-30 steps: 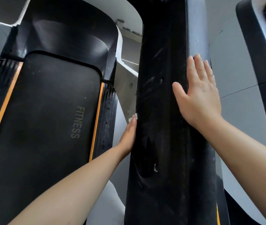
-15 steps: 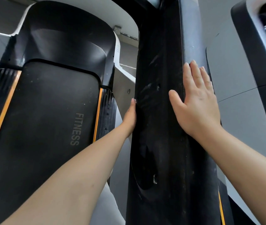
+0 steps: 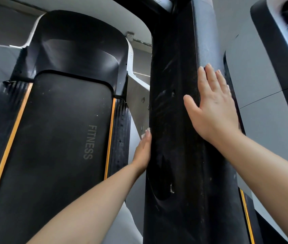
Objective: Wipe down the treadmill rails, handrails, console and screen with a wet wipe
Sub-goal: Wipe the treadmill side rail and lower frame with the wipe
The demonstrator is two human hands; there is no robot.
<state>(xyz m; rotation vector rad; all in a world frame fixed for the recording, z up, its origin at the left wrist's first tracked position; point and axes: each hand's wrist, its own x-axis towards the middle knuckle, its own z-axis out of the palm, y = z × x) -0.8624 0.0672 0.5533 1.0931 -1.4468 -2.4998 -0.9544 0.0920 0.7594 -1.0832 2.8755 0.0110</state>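
Note:
A broad black handrail of the treadmill runs up the middle of the head view, streaked with dust. My left hand lies flat against the rail's left side, fingers straight. A small white bit, likely the wet wipe, shows at its fingertips, and the rest is hidden under the hand. My right hand rests flat on the rail's right edge with fingers straight and the thumb spread out. It holds nothing.
The black running belt marked FITNESS lies to the left, between orange-striped ribbed side rails. The black motor cover sits beyond it. A neighbouring machine's black frame stands at the far right over grey floor.
My left hand slid up the rail's left side, then back down to about where it began. My right hand stayed flat on the rail's right edge.

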